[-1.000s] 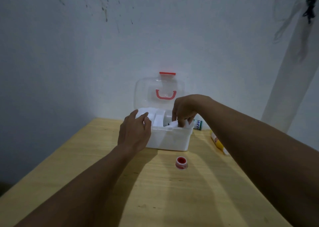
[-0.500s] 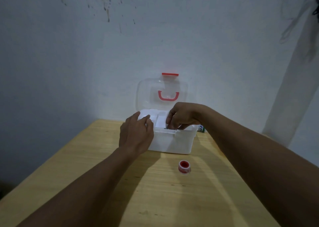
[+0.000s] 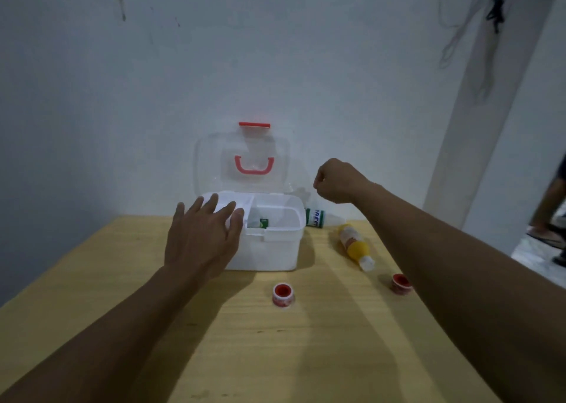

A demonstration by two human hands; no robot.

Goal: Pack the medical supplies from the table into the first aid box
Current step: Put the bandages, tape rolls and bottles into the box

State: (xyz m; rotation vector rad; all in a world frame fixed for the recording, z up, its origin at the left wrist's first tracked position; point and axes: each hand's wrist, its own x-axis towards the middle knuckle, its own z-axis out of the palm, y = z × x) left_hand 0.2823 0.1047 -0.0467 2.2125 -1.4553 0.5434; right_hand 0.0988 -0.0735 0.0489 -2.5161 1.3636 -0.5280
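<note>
The white first aid box (image 3: 269, 249) stands at the table's far edge with its clear lid (image 3: 242, 163) raised against the wall. A small green and white item (image 3: 264, 222) lies inside it. My left hand (image 3: 202, 237) rests flat and open over the box's left front rim. My right hand (image 3: 335, 180) hovers above and right of the box, fingers curled shut, nothing visible in it. On the table lie a white bottle with green print (image 3: 318, 218), a yellow bottle (image 3: 355, 246) on its side, and two red tape rolls (image 3: 283, 294) (image 3: 401, 283).
The wooden table (image 3: 245, 347) butts against a pale wall. A white pillar (image 3: 490, 96) rises at the right, with dark cables hanging near its top. Another person's legs (image 3: 551, 212) show at the far right edge.
My right hand has come out of the box and risen to its right, fingers closed. My left hand has spread flat on the rim. The view shifted, revealing the bottles and the second tape roll.
</note>
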